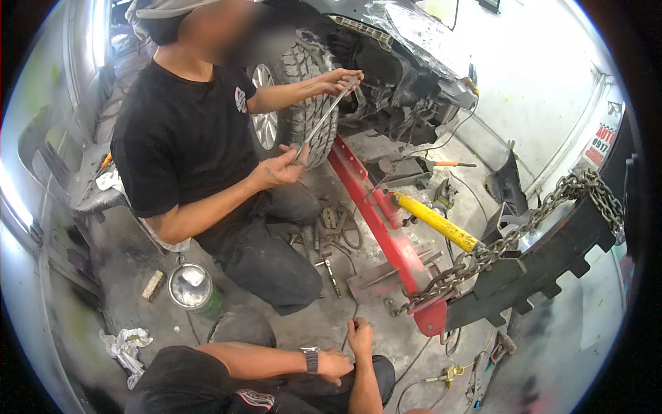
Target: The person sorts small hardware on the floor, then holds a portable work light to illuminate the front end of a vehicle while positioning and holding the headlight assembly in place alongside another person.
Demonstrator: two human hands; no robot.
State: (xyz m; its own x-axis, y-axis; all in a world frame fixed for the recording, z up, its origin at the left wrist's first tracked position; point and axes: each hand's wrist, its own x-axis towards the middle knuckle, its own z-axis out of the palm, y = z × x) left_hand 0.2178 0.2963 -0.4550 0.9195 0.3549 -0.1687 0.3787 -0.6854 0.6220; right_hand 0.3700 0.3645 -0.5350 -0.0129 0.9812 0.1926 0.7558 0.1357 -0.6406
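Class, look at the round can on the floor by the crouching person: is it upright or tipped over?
Upright: the can shows its round top facing up, with its green side below.

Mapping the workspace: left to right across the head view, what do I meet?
Crumpled white rag, metal can, wristwatch, wearer's left hand, wearer's right hand, yellow cylinder, lettered sign.

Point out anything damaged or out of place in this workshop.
The vehicle's front end looks stripped or damaged, its insides exposed beside the tire. A white rag lies crumpled on the floor at the left, and a metal tool lies loose near the red beam.
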